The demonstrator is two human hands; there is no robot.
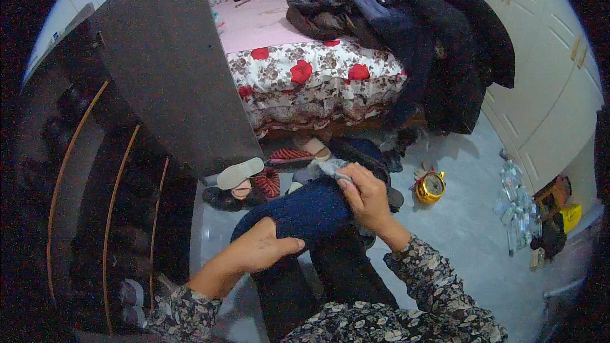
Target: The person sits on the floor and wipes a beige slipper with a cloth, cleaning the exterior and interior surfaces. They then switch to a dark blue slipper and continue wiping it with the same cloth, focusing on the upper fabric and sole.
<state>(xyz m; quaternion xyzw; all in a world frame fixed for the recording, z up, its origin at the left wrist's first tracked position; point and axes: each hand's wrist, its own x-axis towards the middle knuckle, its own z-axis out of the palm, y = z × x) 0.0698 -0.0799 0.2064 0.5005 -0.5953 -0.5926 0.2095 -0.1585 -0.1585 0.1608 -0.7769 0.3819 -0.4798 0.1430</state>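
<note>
Dark blue ribbed fabric forms a bulky piece held between the 2 hands of a person in floral sleeves, above dark-trousered legs and a pale floor. At its far right end, the right hand has its fingers curled tightly around a bunched grey cloth, pressed against the blue piece. The left hand is at the near left side, its thumb stretched along the lower edge; its other fingers are hidden by the fabric, and how far they are closed cannot be told. Just beyond, shoes lie in a loose cluster, among them a red-striped slipper and an upturned shoe with a pale sole. A round yellow object sits to the right, near clear plastic items. Behind, dark clothes spill over a bed with a red-flowered cover.
</note>
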